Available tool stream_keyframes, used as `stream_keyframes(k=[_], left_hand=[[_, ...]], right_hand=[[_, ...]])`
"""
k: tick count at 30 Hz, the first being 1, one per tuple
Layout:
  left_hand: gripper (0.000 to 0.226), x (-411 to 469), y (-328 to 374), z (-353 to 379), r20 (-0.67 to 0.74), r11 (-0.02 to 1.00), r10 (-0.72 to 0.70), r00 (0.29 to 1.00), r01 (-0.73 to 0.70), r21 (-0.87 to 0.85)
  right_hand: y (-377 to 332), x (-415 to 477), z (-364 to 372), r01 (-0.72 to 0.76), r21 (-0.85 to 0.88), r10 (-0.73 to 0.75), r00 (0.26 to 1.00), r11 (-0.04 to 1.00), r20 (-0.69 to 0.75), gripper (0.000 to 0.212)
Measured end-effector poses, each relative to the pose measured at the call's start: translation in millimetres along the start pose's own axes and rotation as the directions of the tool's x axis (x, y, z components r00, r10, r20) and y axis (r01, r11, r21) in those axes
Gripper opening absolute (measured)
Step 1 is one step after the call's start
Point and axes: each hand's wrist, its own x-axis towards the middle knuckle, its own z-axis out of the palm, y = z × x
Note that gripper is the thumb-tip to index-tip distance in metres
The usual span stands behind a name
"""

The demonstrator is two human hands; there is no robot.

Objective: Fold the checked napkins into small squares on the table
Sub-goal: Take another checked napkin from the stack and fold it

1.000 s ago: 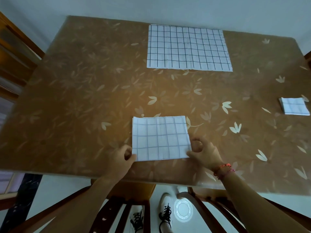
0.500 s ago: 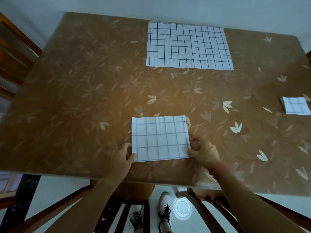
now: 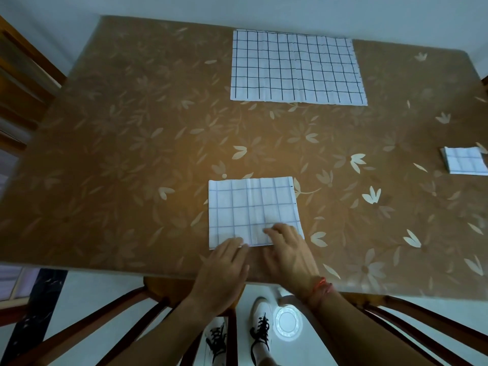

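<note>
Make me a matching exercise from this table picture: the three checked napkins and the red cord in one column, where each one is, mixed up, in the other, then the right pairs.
Things:
1. widest napkin
2. mid-sized napkin
3. small square napkin
4. red cord

Places:
A. near the front edge of the table, with the left hand and right hand touching it
B. at the right edge, cut off by the frame
C. round the wrist of the right hand
D. far side, lying flat

Pairs: 1-D; 2-A; 3-B; 4-C
</note>
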Motion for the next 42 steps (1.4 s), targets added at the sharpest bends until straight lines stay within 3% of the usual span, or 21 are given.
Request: stream_keyframes(k=[5,10,17,26,29,32,38,40,42], left_hand=[[0.051,-10,-2,22,0.124,0.997,0.018,0.992,-0.027,0.067],[0.058,-10,1,19,0.166,0.991,-0.041,0.985,0.019,0.132],[0.059,-20,-10,18,0.244,0.98,-0.106,0.964,0.059,0.19],[0.055,-42,-33,5,0.209,0.959,-0.182,0.961,0.127,0.253],[0.056,-42,-31,4,0.218,0.957,-0.198,0.955,0.141,0.253],[0.057,-40,-29,3,0.234,0.953,-0.218,0.947,0.155,0.261],[0.057,-34,-27,0,0.244,0.947,-0.241,0.939,0.173,0.27],[0.056,-33,-28,-1,0.25,0.946,-0.247,0.936,0.178,0.27],[0.056,-31,-28,-2,0.25,0.947,-0.251,0.935,0.183,0.266]], right_hand=[[-22,-21,19,0.189,-0.106,-0.168,0.969,0.976,0.179,0.051],[-21,-25,30,0.243,-0.206,-0.173,0.937,0.948,0.305,0.056],[-17,-28,29,0.215,-0.244,-0.104,0.911,0.946,0.4,0.065],[26,-47,2,-0.055,-0.345,0.167,0.939,0.937,0.301,0.073],[27,-48,-1,-0.067,-0.352,0.182,0.935,0.934,0.305,0.077],[25,-46,-2,-0.098,-0.283,0.179,0.944,0.954,0.278,0.073],[24,-21,-19,-0.272,0.044,0.26,0.948,0.961,0.184,0.054],[18,-8,-25,-0.419,0.194,0.393,0.906,0.887,0.156,0.041],[16,5,-29,-0.573,0.287,0.548,0.819,0.768,0.17,0.041]])
